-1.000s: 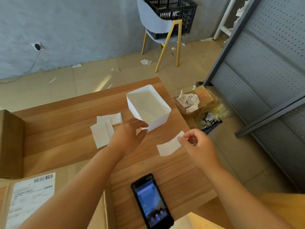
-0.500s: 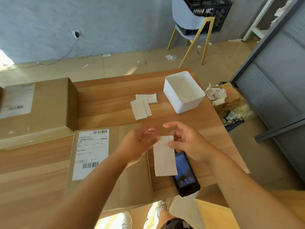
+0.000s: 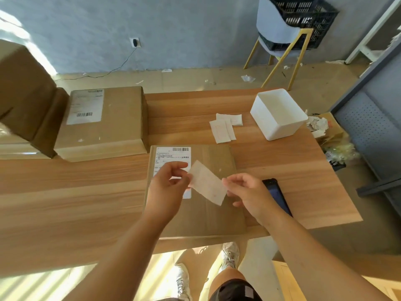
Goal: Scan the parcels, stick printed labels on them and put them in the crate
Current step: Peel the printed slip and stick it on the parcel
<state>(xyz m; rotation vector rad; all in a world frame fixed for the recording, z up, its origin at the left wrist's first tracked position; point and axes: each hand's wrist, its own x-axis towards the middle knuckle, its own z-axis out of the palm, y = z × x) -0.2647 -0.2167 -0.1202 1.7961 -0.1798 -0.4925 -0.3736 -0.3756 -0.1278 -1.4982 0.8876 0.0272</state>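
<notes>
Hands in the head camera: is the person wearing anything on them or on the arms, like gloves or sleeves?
No. The left hand and right hand are bare: no gloves, and no ring, watch or band shows. The left forearm and right forearm are bare too, with no sleeve in the picture.

Grey-blue wall (image 3: 173,29) behind; socket (image 3: 135,42), cable (image 3: 117,67) trailing onto tan floor (image 3: 195,78). Grey chair (image 3: 271,25), yellow legs. Perforated grey rack (image 3: 368,127) right. Wooden table (image 3: 65,192). Paper scraps (image 3: 248,78) on floor.
</notes>
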